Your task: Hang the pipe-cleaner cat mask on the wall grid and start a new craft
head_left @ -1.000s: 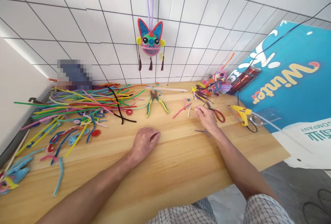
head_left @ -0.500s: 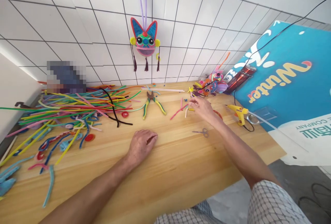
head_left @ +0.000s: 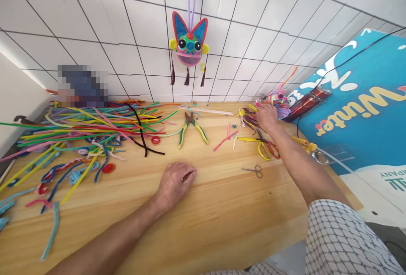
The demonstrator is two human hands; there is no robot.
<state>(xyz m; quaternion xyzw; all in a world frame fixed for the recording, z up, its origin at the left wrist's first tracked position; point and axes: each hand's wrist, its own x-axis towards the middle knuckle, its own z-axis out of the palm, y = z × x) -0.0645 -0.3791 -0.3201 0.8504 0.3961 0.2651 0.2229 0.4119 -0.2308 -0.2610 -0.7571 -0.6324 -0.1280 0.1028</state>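
Note:
My left hand (head_left: 177, 182) rests on the wooden tabletop, fingers curled in and nothing visible in them. At the back right, my right hand (head_left: 267, 117) is over a cluster of colourful pipe-cleaner figures (head_left: 279, 97) and dark tassels (head_left: 249, 116). Its fingers are mostly hidden, so whether they grip a figure does not show. Under the right forearm lie scissors with yellow and red handles (head_left: 263, 150). Small grey scissors (head_left: 253, 170) are nearer me. Short pink pipe-cleaner pieces (head_left: 226, 139) lie left of the yellow-handled scissors.
Pliers (head_left: 193, 127) with green-yellow handles lie mid-table. A large heap of pipe cleaners (head_left: 95, 125) covers the left side. An animal-face ornament (head_left: 189, 46) hangs on the tiled wall. A yellow glue gun (head_left: 304, 144) is partly behind my right arm, near a blue board (head_left: 358, 84).
My right hand has moved right and back, from the pink pieces to the figures. The yellow-handled scissors are now uncovered. My left hand stays in place. The view has shifted slightly.

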